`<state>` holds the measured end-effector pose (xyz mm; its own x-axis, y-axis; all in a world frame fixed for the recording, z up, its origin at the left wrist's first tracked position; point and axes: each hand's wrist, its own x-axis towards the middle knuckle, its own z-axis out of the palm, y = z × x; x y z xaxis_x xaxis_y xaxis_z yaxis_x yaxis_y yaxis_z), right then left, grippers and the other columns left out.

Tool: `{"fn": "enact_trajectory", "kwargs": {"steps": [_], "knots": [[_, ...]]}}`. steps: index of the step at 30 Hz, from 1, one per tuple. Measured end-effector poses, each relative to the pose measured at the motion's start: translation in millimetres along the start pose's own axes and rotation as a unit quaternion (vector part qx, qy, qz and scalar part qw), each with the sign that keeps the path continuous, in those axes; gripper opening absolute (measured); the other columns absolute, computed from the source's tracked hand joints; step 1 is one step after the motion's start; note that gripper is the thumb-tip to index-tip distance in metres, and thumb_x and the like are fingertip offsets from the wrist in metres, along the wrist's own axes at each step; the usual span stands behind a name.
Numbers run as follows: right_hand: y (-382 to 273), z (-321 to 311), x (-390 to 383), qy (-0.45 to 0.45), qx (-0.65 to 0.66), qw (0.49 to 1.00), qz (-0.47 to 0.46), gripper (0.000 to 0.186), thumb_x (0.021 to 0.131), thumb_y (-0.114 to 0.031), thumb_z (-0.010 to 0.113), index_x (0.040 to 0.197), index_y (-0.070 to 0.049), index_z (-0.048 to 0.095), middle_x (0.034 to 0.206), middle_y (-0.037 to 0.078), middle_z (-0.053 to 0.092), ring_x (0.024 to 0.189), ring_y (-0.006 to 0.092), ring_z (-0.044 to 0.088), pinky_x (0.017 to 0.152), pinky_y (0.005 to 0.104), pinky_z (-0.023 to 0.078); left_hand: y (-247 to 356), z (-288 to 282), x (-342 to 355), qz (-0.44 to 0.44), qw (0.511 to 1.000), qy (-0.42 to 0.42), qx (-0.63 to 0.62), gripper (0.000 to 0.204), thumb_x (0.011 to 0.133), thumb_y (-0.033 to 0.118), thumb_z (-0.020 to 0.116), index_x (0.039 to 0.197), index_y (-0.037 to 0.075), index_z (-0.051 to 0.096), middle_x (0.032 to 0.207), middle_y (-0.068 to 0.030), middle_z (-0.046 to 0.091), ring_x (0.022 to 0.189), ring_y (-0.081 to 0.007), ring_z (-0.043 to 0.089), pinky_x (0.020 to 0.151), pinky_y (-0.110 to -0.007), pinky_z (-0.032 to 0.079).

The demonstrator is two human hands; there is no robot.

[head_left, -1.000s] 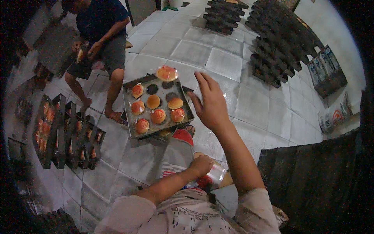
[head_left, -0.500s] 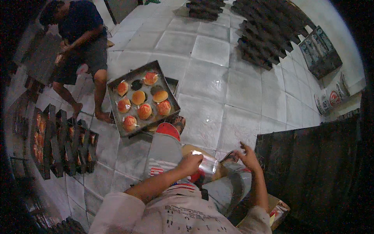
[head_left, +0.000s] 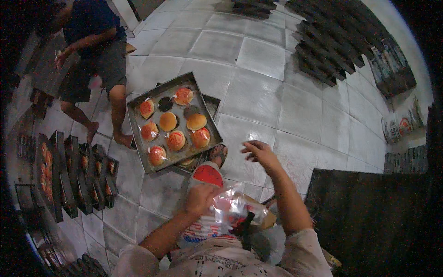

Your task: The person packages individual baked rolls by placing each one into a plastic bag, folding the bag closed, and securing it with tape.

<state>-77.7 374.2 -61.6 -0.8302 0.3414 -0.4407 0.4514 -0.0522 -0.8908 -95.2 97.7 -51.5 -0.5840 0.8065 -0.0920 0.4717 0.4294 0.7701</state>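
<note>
My left hand (head_left: 200, 198) is closed on a clear plastic bag (head_left: 226, 198) over my lap, above a pile of bags on cardboard. My right hand (head_left: 257, 154) hangs in the air right of my left foot, fingers apart and slightly curled, holding nothing. In front of me a square metal tray (head_left: 140, 159) rests at a tilt on another tray. It carries several round buns, most in clear wrappers with red print, two of them (head_left: 168, 121) bare and golden, plus dark round marks.
A co-worker (head_left: 92, 41) in dark clothing is at the upper left. Staggered stacks of bun-filled trays (head_left: 60, 175) stand at the left. Dark tray stacks (head_left: 332, 46) line the right wall, near a white sack (head_left: 399, 122). A large dark panel (head_left: 364, 217) is at lower right.
My right hand left the tray's upper right, dropped toward my lap, then rose slightly. My left hand moved left, pulling a clear bag. A wrapped bun now lies in the tray's top corner.
</note>
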Motion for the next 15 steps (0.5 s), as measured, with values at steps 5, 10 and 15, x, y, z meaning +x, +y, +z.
{"fn": "enact_trajectory", "kwargs": {"steps": [5, 10, 15], "knots": [[45, 104, 140, -0.099, -0.011, 0.99, 0.102, 0.038, 0.087, -0.026, 0.056, 0.112, 0.002, 0.054, 0.083, 0.009, 0.063, 0.064, 0.0146, 0.059, 0.057, 0.0277, 0.047, -11, 3, -2, 0.111, 0.986, 0.009, 0.123, 0.034, 0.068, 0.016, 0.064, 0.101, 0.008, 0.061, 0.091, -0.0094, 0.062, 0.084, -0.0259, 0.059, 0.08, -0.04, 0.046], [133, 174, 233, -0.004, 0.019, 0.995, 0.097, 0.034, 0.086, -0.022, 0.055, 0.109, 0.003, 0.053, 0.078, 0.011, 0.062, 0.059, 0.0164, 0.059, 0.052, 0.0291, 0.047, -23, -8, 7, 0.095, 0.993, -0.01, 0.075, 0.032, 0.066, 0.017, 0.065, 0.096, 0.007, 0.061, 0.086, -0.0074, 0.06, 0.083, -0.0241, 0.059, 0.079, -0.038, 0.046], [176, 207, 267, 0.049, 0.104, 0.977, 0.178, 0.03, 0.083, -0.02, 0.059, 0.099, 0.005, 0.054, 0.072, 0.01, 0.061, 0.057, 0.0194, 0.059, 0.051, 0.0321, 0.048, -17, -12, 14, 0.084, 0.992, 0.014, 0.094, 0.023, 0.066, 0.018, 0.066, 0.086, 0.008, 0.061, 0.08, -0.0058, 0.059, 0.078, -0.0224, 0.059, 0.077, -0.035, 0.047]]}}
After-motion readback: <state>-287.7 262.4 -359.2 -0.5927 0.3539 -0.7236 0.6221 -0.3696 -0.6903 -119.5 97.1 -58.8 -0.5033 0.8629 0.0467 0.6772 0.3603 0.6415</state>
